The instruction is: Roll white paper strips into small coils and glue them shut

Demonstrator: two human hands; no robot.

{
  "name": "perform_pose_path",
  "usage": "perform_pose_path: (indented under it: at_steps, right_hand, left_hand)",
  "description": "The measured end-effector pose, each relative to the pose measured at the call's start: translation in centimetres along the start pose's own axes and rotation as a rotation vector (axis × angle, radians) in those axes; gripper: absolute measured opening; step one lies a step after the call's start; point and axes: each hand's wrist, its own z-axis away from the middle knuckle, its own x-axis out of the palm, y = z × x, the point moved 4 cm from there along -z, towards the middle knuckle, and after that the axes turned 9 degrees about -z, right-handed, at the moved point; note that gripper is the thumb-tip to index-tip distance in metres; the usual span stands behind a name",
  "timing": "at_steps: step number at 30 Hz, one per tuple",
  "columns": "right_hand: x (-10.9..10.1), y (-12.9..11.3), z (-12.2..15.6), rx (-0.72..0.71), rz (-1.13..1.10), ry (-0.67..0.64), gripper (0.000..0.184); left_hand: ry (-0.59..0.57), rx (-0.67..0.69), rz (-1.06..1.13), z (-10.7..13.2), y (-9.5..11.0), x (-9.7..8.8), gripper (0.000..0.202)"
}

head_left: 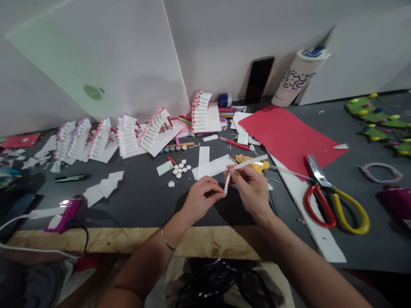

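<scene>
Above the dark table's front part, both hands pinch a narrow white strip (248, 162), foam or paper by its look. My left hand (202, 196) grips its lower end between thumb and fingertips. My right hand (252, 190) holds it farther up, where the strip bends and its long free end points to the upper right. Behind the right hand lies a yellow glue gun (261, 165), partly covered. White paper strips (203, 162) lie crossed just beyond the hands. Several small white round pieces (179, 176) sit left of them, near a pale green slip (165, 168).
Large scissors (321, 184) with red and yellow handles lie at right, by a red sheet (289, 132). Along the back stand several stepped white models (128, 137), a phone (259, 80) and a white tumbler (298, 79). A magenta power adapter (64, 214) with cables is at left.
</scene>
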Motion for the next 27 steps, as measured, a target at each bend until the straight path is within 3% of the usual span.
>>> perform_pose_path:
  at_steps: [4,7,10,12,14,17,21,27]
  right_hand:
    - [0.7,1.3,-0.2,0.185,-0.091,-0.14,0.031]
    - [1.6,2.2,0.4,0.338,-0.183,-0.236,0.049]
    - [2.1,2.4,1.2,0.411,-0.23,-0.244,0.064]
    - [2.4,2.3,1.6,0.429,-0.242,-0.266,0.061]
    - [2.6,2.3,1.8,0.432,-0.234,-0.314,0.045]
    - [2.7,2.3,1.9,0.395,-0.188,-0.382,0.023]
    - [2.6,2.3,2.0,0.266,-0.074,-0.415,0.018]
    - [2.8,0.6,3.0,-0.157,0.285,-0.465,0.014]
  left_hand:
    - [0.096,0.057,0.067,0.1,0.5,-0.6,0.015]
    - [0.203,-0.027,0.166,0.2,-0.1,-1.0,0.018]
    - [0.275,-0.152,0.32,0.3,-1.0,-0.8,0.022]
    - [0.294,-0.233,0.424,0.4,-1.6,-0.5,0.024]
    - [0.316,-0.297,0.492,0.3,-2.1,-0.2,0.026]
    - [0.374,-0.365,0.543,0.3,-2.4,0.0,0.025]
    - [0.418,-0.397,0.578,0.4,-2.4,-0.1,0.025]
    - [0.454,-0.441,0.496,0.4,-2.4,-0.5,0.03]
